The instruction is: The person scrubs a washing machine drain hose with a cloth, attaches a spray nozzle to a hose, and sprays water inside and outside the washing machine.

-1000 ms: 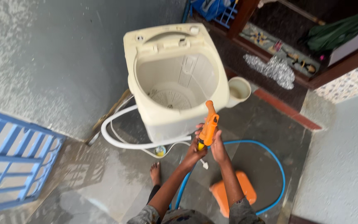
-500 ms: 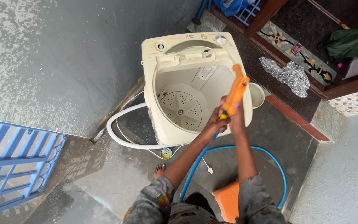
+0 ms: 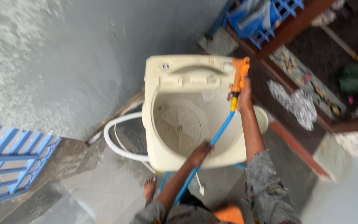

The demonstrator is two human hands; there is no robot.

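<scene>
Top-down view. The right hand [image 3: 244,96] grips the orange spray gun [image 3: 240,74], fingers closed round its handle, above the rear right corner of the cream washer [image 3: 162,103]. The left hand [image 3: 199,152], at the tub's front rim, appears closed on the blue hose [image 3: 220,132], though blur hides the fingers. The hose runs from the gun down across the open tub. A white hose [image 3: 114,145] loops on the wet floor [image 3: 83,186] beside the washer.

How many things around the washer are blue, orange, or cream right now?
Blue: 3 – hose, gate, crate
Orange: 2 – spray nozzle, stool
Cream: 2 – washing machine, bucket
Total: 7
</scene>
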